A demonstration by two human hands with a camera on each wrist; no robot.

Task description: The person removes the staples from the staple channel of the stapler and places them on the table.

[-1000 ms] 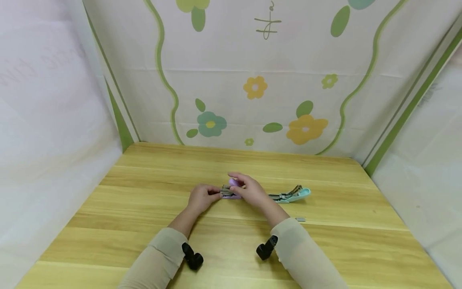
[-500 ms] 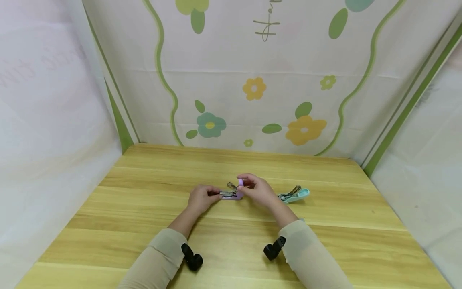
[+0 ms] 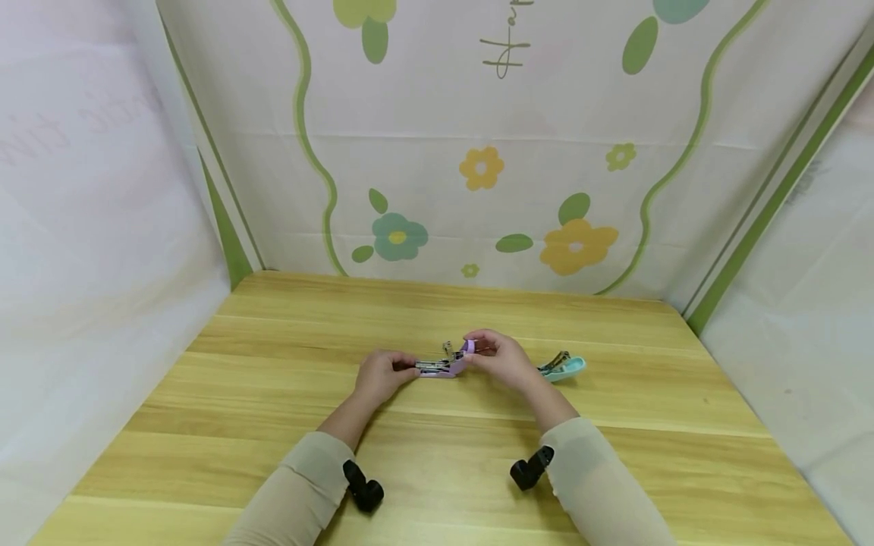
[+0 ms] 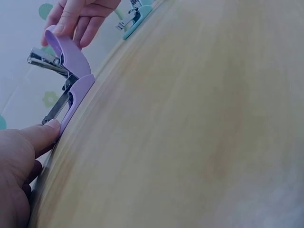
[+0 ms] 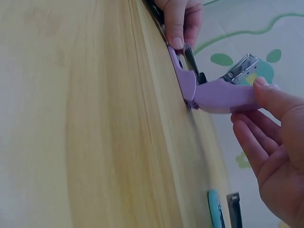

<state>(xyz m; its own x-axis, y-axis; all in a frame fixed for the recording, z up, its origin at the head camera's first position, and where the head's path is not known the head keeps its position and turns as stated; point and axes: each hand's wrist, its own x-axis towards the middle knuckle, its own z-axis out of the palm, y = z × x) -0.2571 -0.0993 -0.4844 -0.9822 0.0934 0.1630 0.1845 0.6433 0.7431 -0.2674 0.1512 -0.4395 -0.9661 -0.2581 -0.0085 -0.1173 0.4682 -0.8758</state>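
A purple stapler (image 3: 447,370) lies on the table with its top cover swung far back. My left hand (image 3: 378,377) pinches the far left tip of its base (image 4: 80,97) between thumb and fingers. The cover (image 5: 223,99) is held at its free end by the thumb and fingers of my right hand (image 3: 501,364). A metal inner arm (image 5: 243,69) sticks up at an angle from the hinge side, apart from the cover. In the right wrist view the metal staple channel (image 5: 191,61) shows along the base; whether staples lie in it cannot be seen.
To the right of my right hand lies a second, teal stapler (image 3: 568,369), also opened out, its left part hidden behind the hand. Wood-grain table (image 3: 437,470) surrounds the work. A flower-printed cloth (image 3: 437,136) hangs at the back, with white cloth at both sides.
My right hand has moved right, swinging the purple cover back and down, while the metal arm has risen into view. The left hand stays put. A small grey strip near the right forearm is now hidden.
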